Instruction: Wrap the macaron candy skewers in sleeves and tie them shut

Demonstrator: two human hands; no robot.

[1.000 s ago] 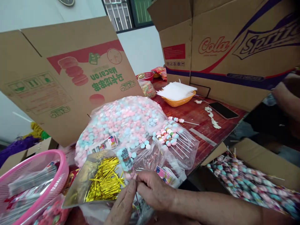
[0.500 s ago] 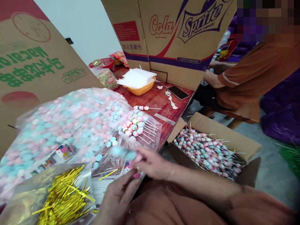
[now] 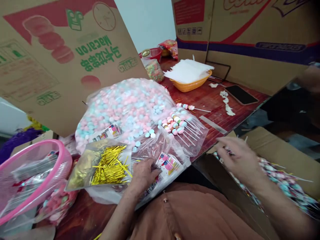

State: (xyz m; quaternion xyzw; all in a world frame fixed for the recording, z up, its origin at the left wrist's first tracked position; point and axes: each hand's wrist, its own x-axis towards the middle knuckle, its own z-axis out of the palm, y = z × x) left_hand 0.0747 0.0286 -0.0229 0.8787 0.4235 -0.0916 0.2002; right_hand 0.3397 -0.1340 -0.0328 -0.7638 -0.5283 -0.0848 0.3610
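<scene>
My left hand [image 3: 144, 176] rests low on a clear plastic bag, thumb apart from the fingers. It lies between the gold twist ties [image 3: 111, 166] and a stack of printed cards [image 3: 168, 164]. Thin sticks show beside its fingertips. Over the cardboard box of candy skewers [image 3: 282, 180] is my right hand [image 3: 237, 160], slightly blurred, with thumb and fingers apart. Pieces of candy show between those fingers, seemingly from the box below. Several marshmallow skewers [image 3: 173, 125] lie on plastic, sticks pointing right. Behind them bulges a large clear bag of pink and blue marshmallows [image 3: 125, 103].
A pink basket [image 3: 61, 150] with packets stands at left. Tall cartons [image 3: 100, 63] rise behind. On the red table [image 3: 212, 106] are an orange basket [image 3: 190, 87] of white sticks, a phone [image 3: 241, 94] and crumpled white scraps [image 3: 227, 105]. Another person's hand [image 3: 310, 78] is at far right.
My right hand has moved right, from above the plastic to over the box; the blue marshmallow skewer it held no longer shows. My left hand now rests on the bag. The view swung left.
</scene>
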